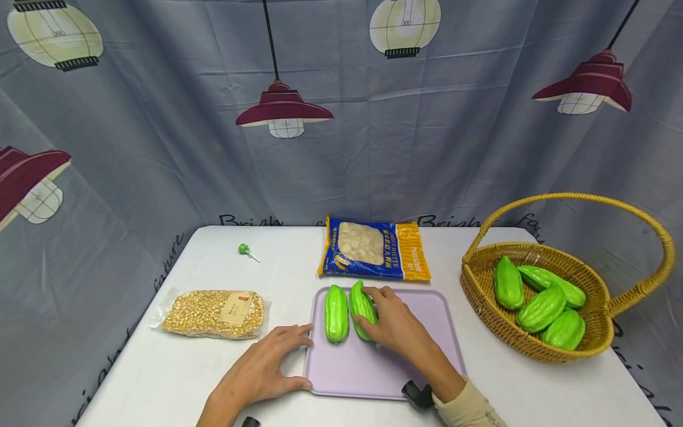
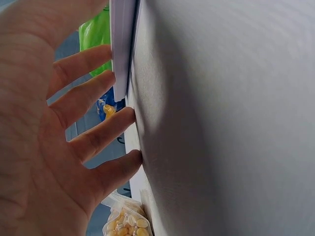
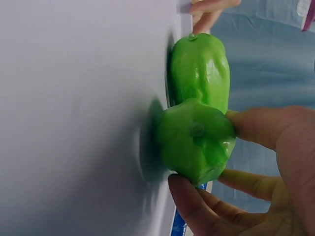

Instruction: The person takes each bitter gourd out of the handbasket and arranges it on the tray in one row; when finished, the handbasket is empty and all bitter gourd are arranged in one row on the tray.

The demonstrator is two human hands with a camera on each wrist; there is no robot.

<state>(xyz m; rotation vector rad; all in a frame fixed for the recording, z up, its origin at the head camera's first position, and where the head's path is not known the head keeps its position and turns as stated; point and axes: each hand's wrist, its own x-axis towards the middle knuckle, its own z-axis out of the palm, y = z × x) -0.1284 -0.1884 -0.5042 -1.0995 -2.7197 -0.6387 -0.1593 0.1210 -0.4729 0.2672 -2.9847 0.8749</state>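
My right hand (image 1: 397,323) holds a glossy green ridged gourd (image 1: 361,308) between its thumb and fingers, over the lilac tray (image 1: 389,379). In the right wrist view the held gourd (image 3: 194,142) is seen end-on, close to the tray surface; whether it touches is unclear. A second green gourd (image 1: 336,314) lies on the tray just to its left. At the tray's left edge is my left hand (image 1: 264,370), fingers spread and thumb apart, holding nothing. In the left wrist view its fingertips (image 2: 106,51) are against the tray's side (image 2: 122,49).
A wicker basket (image 1: 480,308) with a tall handle, holding several green gourds, stands at right. Behind the tray lies a blue and yellow pasta bag (image 1: 363,243). Left are a clear pack of yellow kernels (image 1: 200,314) and a green lollipop (image 1: 243,249). A grey curtain (image 1: 341,160) hangs behind.
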